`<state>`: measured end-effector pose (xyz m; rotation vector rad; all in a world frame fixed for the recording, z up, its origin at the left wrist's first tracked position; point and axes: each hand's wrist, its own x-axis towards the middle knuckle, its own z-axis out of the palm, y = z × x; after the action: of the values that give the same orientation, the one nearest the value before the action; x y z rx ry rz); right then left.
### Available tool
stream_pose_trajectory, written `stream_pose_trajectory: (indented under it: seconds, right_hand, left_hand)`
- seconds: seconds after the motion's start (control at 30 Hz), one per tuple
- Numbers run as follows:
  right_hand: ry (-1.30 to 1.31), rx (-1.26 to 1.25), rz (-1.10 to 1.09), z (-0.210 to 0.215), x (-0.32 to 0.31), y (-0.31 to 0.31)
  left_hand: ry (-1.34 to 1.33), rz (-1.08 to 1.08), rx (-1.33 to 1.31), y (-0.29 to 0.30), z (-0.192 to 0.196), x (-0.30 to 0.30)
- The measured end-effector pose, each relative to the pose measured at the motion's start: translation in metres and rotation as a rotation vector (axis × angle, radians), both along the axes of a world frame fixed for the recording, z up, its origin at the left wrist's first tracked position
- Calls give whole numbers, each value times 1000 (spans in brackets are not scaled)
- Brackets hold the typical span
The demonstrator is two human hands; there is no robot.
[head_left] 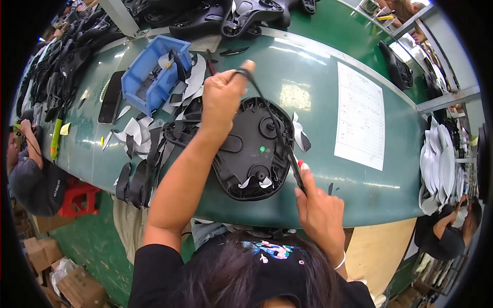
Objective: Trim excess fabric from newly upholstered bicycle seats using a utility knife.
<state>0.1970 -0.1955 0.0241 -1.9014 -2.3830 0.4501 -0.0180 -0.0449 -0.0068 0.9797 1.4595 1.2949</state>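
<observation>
A black moulded shell (246, 149) with a raised rim and two round bosses lies on the green table in front of me. My left hand (222, 97) is raised over its far left part, closed on the end of a black strip (263, 96). The strip runs taut down to the shell's right rim. In my right hand (321, 210) is a slim dark tool (296, 167) with a red part, its tip at that rim where the strip meets it. Whether it is a knife is hard to make out. White scraps (255, 182) cling to the shell's near edge.
Left of the shell lie black and white offcuts (141, 169). Beyond them are a blue bin (154, 77) and a phone (110, 97). A printed sheet (360, 115) lies on the right. Black shells (231, 18) are heaped at the back. Other people work at both sides.
</observation>
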Motion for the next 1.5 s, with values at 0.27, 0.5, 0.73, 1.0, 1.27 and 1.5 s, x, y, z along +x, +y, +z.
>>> stream_pose_trajectory:
  seconds: [0.27,0.5,0.73,1.0,1.27,1.5]
  right_hand:
    - [32,86,447,16,49,136]
    - [-146,-7,569,30,66,132]
    - [-173,-65,297,42,86,42]
    - [-118,-30,259,37,96,41]
    - [-127,-77,217,17,93,0]
    - [863,-349,-447,-29,79,-85]
  left_hand:
    - [-494,-434,-67,-108,-3,-18]
    - [-432,-508,611,-112,61,-100]
    - [-952,-579,713,-58,51,-229]
    - [1187,-1057,394,2,13,42]
    - [-719,-512,230,9,52,56]
    - [-831,-366,935,-10,73,-19]
